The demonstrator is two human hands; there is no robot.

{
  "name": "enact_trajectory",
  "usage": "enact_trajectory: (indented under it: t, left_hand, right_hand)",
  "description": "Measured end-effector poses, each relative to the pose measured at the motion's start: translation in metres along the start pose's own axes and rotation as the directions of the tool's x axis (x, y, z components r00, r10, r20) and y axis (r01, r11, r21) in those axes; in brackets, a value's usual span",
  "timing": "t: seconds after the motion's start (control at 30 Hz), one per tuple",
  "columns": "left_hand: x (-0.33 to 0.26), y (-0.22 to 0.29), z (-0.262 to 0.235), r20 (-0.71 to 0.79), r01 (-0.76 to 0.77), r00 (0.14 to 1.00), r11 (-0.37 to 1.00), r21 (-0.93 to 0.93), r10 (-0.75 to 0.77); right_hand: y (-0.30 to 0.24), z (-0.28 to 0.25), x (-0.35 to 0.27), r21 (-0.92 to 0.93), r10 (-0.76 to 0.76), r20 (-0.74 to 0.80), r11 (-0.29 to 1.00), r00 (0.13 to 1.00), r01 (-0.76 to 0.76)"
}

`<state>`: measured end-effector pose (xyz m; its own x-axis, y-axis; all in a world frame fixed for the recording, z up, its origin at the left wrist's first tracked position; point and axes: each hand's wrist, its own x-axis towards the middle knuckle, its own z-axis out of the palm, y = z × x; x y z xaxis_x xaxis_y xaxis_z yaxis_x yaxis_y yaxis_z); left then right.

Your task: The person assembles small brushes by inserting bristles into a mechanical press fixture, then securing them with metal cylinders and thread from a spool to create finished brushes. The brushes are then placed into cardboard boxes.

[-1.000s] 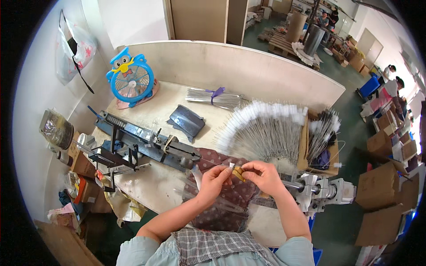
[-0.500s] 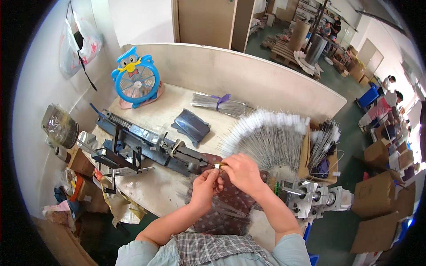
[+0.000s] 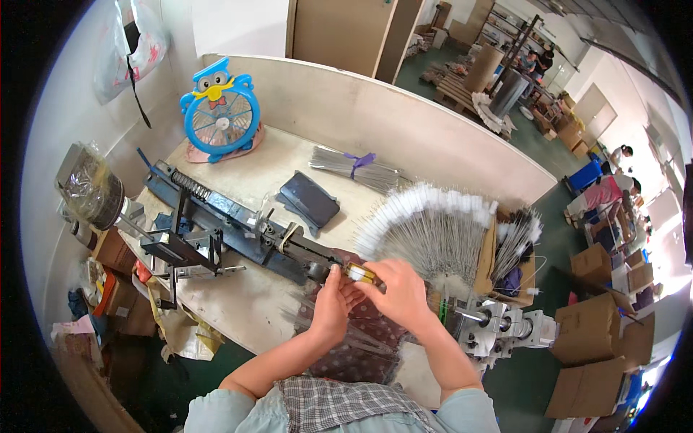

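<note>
My right hand (image 3: 398, 290) grips a small yellow cylinder (image 3: 360, 273) with a white band, held at the near end of a long black metal bench device (image 3: 238, 222). Close beside it, my left hand (image 3: 331, 307) has its thumb and fingertips drawn together by the device's tip; whatever they pinch is too small to make out. Below both hands, a brown dotted cloth (image 3: 361, 353) has thin wires lying on it. Just beyond my right hand spreads a fan of thin wire brushes (image 3: 433, 242) with white tufted ends.
A blue cartoon-shaped fan (image 3: 222, 119) stands at the back left. A wire bundle (image 3: 354, 167) with a purple tie and a dark flat packet (image 3: 308, 202) lie mid-table. At right are a cardboard box of brushes (image 3: 514, 249) and a silver metal machine (image 3: 505, 325).
The yellow cylinder now shows much more between my hands, where only a small white and yellow bit was seen. My right hand has shifted slightly down and right; the whole view has tilted a little.
</note>
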<state>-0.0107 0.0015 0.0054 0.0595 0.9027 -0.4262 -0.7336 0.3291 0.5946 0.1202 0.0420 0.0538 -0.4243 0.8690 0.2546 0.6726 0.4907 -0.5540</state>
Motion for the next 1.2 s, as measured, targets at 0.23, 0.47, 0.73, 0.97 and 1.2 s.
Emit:
enact_trajectory:
  t: [0.23,0.47,0.73,0.97,1.2]
  left_hand:
    - [-0.004,-0.004,0.011,-0.049,-0.108,0.993,0.989,-0.1,0.103]
    - [0.001,-0.016,0.004,-0.053,-0.189,0.981,0.982,-0.027,0.187]
    - [-0.003,-0.013,0.009,-0.067,-0.164,0.985,0.984,-0.075,0.159]
    - [-0.001,-0.015,-0.003,-0.022,-0.145,0.989,0.965,-0.218,0.144]
    - [-0.001,-0.014,0.006,-0.037,-0.137,0.991,0.956,-0.26,0.132]
  right_hand:
    - [-0.007,0.013,-0.006,-0.223,-0.145,-0.217,0.97,0.965,0.095]
    - [0.001,0.007,-0.009,-0.249,-0.249,-0.239,0.95,0.939,0.189]
    - [0.008,-0.004,-0.014,-0.207,-0.251,-0.207,0.956,0.946,0.208]
    - [-0.001,0.007,-0.001,-0.101,-0.23,-0.131,0.971,0.964,0.218]
    - [0.003,0.006,0.0,-0.086,-0.241,-0.133,0.969,0.961,0.231]
